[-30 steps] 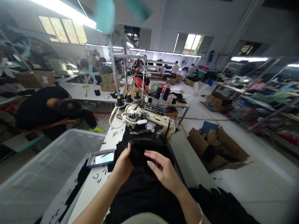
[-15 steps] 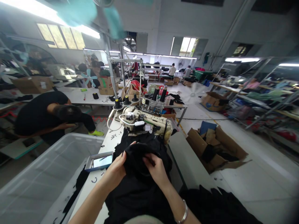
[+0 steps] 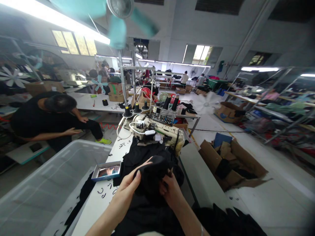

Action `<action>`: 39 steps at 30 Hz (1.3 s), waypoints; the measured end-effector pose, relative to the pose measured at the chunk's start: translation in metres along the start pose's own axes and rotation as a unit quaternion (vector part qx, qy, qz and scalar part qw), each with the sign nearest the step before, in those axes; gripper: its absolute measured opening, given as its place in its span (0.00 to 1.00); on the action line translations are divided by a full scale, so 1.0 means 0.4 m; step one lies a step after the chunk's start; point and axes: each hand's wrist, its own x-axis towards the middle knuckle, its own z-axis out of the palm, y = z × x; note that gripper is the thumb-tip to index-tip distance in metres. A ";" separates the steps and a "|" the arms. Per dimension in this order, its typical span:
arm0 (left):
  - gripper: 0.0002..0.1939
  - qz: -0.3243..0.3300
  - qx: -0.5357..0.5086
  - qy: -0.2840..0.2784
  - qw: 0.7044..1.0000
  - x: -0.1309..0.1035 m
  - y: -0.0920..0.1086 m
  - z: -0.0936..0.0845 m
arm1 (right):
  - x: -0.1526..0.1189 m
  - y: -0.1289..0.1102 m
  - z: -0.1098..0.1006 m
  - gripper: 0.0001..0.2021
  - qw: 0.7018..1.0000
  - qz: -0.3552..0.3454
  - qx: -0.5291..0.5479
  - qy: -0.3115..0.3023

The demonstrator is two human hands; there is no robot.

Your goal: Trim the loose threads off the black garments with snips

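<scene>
Both my hands hold up a piece of black fabric over the worktable. My left hand grips its left edge, thumb on the near side and fingers behind. On the right edge, my right hand pinches the cloth with bent fingers, partly hidden in its folds. More black fabric is spread beneath, across my lap and the table edge. Just beyond my hands stands a cream industrial sewing machine, with black cloth lying under its head.
A shallow box with a phone-like screen in it lies left on the white table, near thread scraps. A large translucent bin stands at left. Beyond it a person sits bent over. An open cardboard box is on the floor at right.
The fabric and both hands have shifted slightly right in view, and the cloth is folded differently. My view has tilted up a little. The seated person has raised their head and moved an arm.
</scene>
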 end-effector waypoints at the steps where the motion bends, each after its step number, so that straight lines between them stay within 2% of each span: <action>1: 0.15 0.038 0.066 0.019 0.997 0.002 0.001 -0.007 | -0.007 0.000 0.009 0.21 0.999 0.011 0.052 0.001; 4: 0.08 0.151 0.215 0.071 0.962 0.012 0.006 -0.025 | -0.028 0.000 0.033 0.22 0.991 0.050 0.124 -0.028; 7: 0.03 0.218 0.288 0.105 0.927 0.023 0.009 -0.027 | -0.050 0.005 0.043 0.20 0.983 0.095 0.153 -0.045; 9: 0.03 0.225 0.313 0.115 0.915 0.030 0.005 -0.024 | -0.062 0.004 0.038 0.18 0.976 0.130 0.169 -0.045; 11: 0.06 0.201 0.316 0.131 0.918 0.037 -0.003 -0.027 | -0.070 -0.009 0.026 0.17 0.970 0.153 0.179 -0.054; 13: 0.07 0.162 0.306 0.147 0.927 0.043 -0.009 -0.044 | -0.072 -0.035 0.012 0.17 0.971 0.132 0.189 -0.060; 14: 0.07 0.136 0.305 0.137 0.933 0.044 -0.009 -0.057 | -0.072 -0.052 0.007 0.17 0.974 0.102 0.194 -0.058; 16: 0.08 0.078 0.321 0.073 0.941 0.045 0.000 -0.091 | -0.070 -0.086 0.003 0.16 0.980 0.036 0.188 -0.052; 17: 0.12 0.053 0.333 0.030 0.941 0.045 0.009 -0.108 | -0.069 -0.100 0.004 0.15 0.984 0.010 0.169 -0.051; 19: 0.27 0.033 0.358 -0.029 0.933 0.044 0.034 -0.132 | -0.064 -0.119 0.013 0.17 0.994 -0.021 0.090 -0.064; 21: 0.39 0.067 0.377 -0.057 0.922 0.046 0.058 -0.131 | -0.060 -0.126 0.029 0.19 0.994 -0.025 -0.028 -0.098; 23: 0.39 0.108 0.393 -0.094 0.908 0.052 0.070 -0.107 | -0.056 -0.128 0.046 0.18 0.978 -0.033 -0.157 -0.133; 25: 0.35 0.123 0.407 -0.115 0.898 0.062 0.066 -0.070 | -0.054 -0.132 0.060 0.16 0.949 -0.074 -0.268 -0.146; 29: 0.23 0.110 0.431 -0.079 0.892 0.083 0.031 -0.018 | -0.057 -0.146 0.069 0.17 0.889 -0.183 -0.404 -0.113; 32: 0.08 0.126 0.443 -0.080 0.884 0.087 0.016 -0.012 | -0.057 -0.161 0.061 0.15 0.854 -0.231 -0.460 -0.080; 33: 0.06 0.132 0.446 -0.077 0.882 0.086 0.014 -0.013 | -0.056 -0.165 0.057 0.14 0.844 -0.245 -0.471 -0.071; 36: 0.09 0.136 0.443 -0.050 0.885 0.079 0.011 -0.018 | -0.052 -0.178 0.047 0.12 0.817 -0.280 -0.501 -0.054; 39: 0.11 0.102 0.415 -0.047 0.903 0.072 0.004 -0.018 | -0.049 -0.186 0.045 0.11 0.785 -0.302 -0.539 -0.054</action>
